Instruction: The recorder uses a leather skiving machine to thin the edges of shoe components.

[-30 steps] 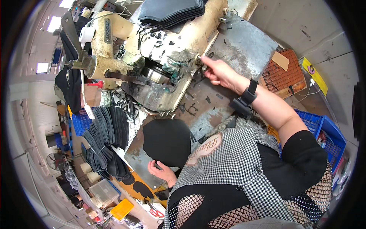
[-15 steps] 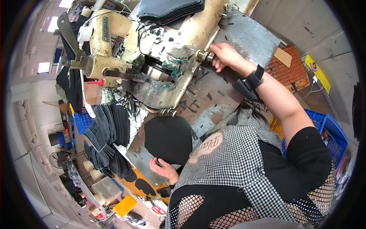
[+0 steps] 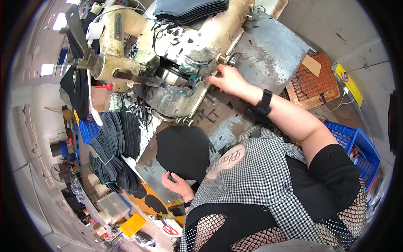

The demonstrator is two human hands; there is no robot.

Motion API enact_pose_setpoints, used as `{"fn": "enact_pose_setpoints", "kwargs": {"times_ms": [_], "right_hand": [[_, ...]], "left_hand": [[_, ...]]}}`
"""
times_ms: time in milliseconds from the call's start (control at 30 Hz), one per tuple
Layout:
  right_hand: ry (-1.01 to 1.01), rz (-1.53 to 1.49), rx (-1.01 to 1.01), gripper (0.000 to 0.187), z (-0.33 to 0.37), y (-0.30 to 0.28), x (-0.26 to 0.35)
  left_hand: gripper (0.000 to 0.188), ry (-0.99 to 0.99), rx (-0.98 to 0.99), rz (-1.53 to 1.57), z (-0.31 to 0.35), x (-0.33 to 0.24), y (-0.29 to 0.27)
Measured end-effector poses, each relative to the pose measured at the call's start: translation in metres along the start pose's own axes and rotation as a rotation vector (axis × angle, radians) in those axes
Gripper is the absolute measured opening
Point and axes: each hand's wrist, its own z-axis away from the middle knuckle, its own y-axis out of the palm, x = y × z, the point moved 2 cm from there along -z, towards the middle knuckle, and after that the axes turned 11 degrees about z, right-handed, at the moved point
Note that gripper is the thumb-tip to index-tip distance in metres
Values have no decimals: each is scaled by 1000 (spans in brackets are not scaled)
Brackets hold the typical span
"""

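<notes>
Black sheet piece (image 3: 183, 149): one, lying on metal worktable (image 3: 231, 126), near cream machine (image 3: 214, 38). Left hand (image 3: 179, 186): half curled at piece's lower-left edge; grip cannot be told. Right hand (image 3: 230, 80): thumb and forefinger parted at machine's front edge, beside metal knob (image 3: 229, 59); hold, if any, cannot be told. Dark stacked pieces (image 3: 191, 10): atop machine.

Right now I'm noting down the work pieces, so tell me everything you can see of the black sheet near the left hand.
The black sheet is a single dark, matte piece, apparently thin, with a broad, rounded outline. It may be leather or something like it; the picture can't settle that. It lies flat on the metal table, its top face plain. The left hand has its fingers at the lower edge, and the lower right side meets the checked apron in view.
</notes>
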Motion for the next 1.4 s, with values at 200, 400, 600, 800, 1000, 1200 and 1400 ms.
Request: {"fn": "enact_pose_setpoints", "kwargs": {"times_ms": [200, 400, 600, 800, 1000, 1200, 1400], "right_hand": [[25, -74, -61, 37, -3, 12, 2], [-190, 345, -207, 40, -4, 10, 0], [-162, 233, -148, 42, -6, 10, 6], [-165, 569, -167, 36, -2, 6, 14], [-296, 457, -191, 38, -6, 5, 4], [-225, 481, -180, 40, -12, 11, 9], [-195, 602, -148, 40, -7, 7, 16]], "left_hand": [[25, 21, -9, -18, -1, 0, -1], [24, 28, -17, -46, 0, -2, -2], [21, 44, -38, -45, -2, -4, -2], [20, 31, -43, -30, 0, -5, -1], [20, -9, -28, -20, -1, -7, -3], [17, -42, -81, 18, -4, -2, -14], [19, -120, -282, -107, 9, 28, -63]]}}
